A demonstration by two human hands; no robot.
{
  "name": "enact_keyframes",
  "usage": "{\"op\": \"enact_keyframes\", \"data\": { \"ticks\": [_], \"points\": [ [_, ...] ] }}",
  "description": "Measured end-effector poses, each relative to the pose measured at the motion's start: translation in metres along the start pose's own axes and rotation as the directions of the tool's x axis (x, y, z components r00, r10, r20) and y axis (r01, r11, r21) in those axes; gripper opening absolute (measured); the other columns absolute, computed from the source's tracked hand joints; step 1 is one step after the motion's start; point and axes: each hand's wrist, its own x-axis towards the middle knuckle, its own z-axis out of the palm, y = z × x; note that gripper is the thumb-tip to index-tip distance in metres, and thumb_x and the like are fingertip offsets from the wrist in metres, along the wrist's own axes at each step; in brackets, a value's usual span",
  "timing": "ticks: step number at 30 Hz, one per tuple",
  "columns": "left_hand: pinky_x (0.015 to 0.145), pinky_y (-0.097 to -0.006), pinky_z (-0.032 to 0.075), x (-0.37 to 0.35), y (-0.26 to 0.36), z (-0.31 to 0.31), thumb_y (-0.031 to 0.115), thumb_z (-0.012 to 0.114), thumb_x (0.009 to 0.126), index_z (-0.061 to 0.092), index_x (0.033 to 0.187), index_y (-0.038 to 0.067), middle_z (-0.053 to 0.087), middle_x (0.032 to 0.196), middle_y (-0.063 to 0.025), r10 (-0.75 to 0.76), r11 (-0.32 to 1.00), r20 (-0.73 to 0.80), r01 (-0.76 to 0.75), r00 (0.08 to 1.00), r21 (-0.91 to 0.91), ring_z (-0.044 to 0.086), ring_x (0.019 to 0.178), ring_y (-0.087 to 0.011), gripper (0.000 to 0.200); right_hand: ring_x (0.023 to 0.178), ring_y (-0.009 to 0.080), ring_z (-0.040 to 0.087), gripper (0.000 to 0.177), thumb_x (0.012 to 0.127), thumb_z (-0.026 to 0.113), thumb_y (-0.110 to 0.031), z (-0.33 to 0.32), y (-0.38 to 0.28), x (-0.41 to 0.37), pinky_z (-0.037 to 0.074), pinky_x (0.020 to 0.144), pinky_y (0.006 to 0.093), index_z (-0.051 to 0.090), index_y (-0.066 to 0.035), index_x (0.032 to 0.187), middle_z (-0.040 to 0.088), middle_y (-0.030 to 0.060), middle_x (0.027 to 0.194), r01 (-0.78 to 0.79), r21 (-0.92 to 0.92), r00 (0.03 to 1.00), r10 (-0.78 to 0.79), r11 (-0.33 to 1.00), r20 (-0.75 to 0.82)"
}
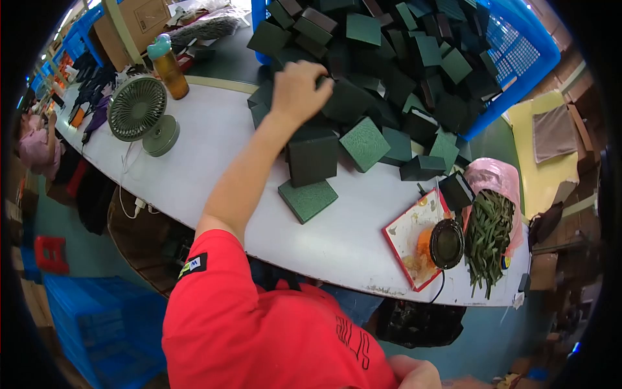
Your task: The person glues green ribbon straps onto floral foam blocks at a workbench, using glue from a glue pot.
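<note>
My left hand (299, 91) is stretched out over a heap of small dark green and black boxes (353, 104). Its fingers are curved and the thumb stands apart from them, with a dark gap between; I see no box gripped there. Just below the hand, a black box (312, 159) leans on the heap. A green textured box (308, 200) lies on the white table nearest to me, and another green box (367, 144) is tilted beside the black one. Of my right arm, only a bent part shows at the bottom edge; my right hand (473, 382) is a blurred smear there.
A blue plastic crate (518, 48) holds the heap's back part. On the table (188, 149) stand a small fan (137, 107) and an amber bottle (170, 71). To the right are a red-edged tray (405, 249), a round black dish (447, 243) and green strips (489, 233) in a pink bag.
</note>
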Motion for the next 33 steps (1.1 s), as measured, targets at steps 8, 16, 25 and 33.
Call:
{"op": "enact_keyframes", "data": {
  "ticks": [8, 16, 25, 33],
  "points": [
    [0.104, -0.0489, 0.046, -0.043, -0.034, -0.014, 0.062, 0.071, 0.081, 0.05, 0.146, 0.007, 0.058, 0.14, -0.0211, -0.303, 0.951, 0.506, 0.227, 0.807, 0.208, 0.061, 0.123, -0.0394, 0.087, 0.075, 0.0237, 0.062, 0.026, 0.105, 0.045, -0.023, 0.017, -0.03, -0.004, 0.046, 0.06, 0.0346, 0.054, -0.016, 0.082, 0.056, 0.0046, 0.083, 0.097, 0.061, 0.992, -0.102, 0.993, 0.081],
    [0.113, -0.0458, 0.035, -0.115, 0.043, -0.086, 0.018, 0.074, 0.087, 0.06, 0.136, 0.005, 0.055, 0.144, -0.0168, 0.19, 0.974, 0.443, -0.111, 0.876, -0.2, 0.049, 0.135, -0.0354, 0.052, 0.062, 0.024, 0.065, 0.032, 0.097, 0.067, -0.028, 0.034, -0.028, -0.088, 0.047, 0.053, 0.0314, 0.071, 0.003, 0.1, 0.074, 0.0205, 0.096, -0.214, -0.213, 0.811, 0.051, 0.953, -0.583],
    [0.117, -0.0717, 0.004, -0.172, 0.074, -0.054, 0.033, 0.066, 0.09, 0.054, 0.145, 0.013, 0.024, 0.167, -0.0109, 0.28, 0.913, 0.631, -0.403, 0.724, 0.057, 0.012, 0.155, -0.0404, 0.06, 0.056, 0.0032, 0.052, 0.016, 0.096, 0.07, -0.016, 0.002, -0.062, -0.216, 0.039, 0.051, 0.02, 0.07, 0.0, 0.096, 0.069, 0.0028, 0.075, -0.877, 0.173, -0.38, -0.428, 0.448, -0.82],
    [0.113, -0.0742, 0.01, -0.188, 0.073, -0.034, 0.023, 0.06, 0.094, 0.056, 0.142, 0.008, 0.04, 0.16, -0.0071, 0.25, 0.929, 0.596, -0.362, 0.763, 0.074, 0.017, 0.155, -0.0407, 0.051, 0.065, 0.0077, 0.058, 0.024, 0.098, 0.067, -0.021, -0.082, -0.11, -0.283, 0.049, 0.063, 0.0229, 0.071, 0.001, 0.108, 0.07, 0.0022, 0.077, -0.973, 0.048, -0.162, -0.524, 0.224, -0.836]
  ]
}}
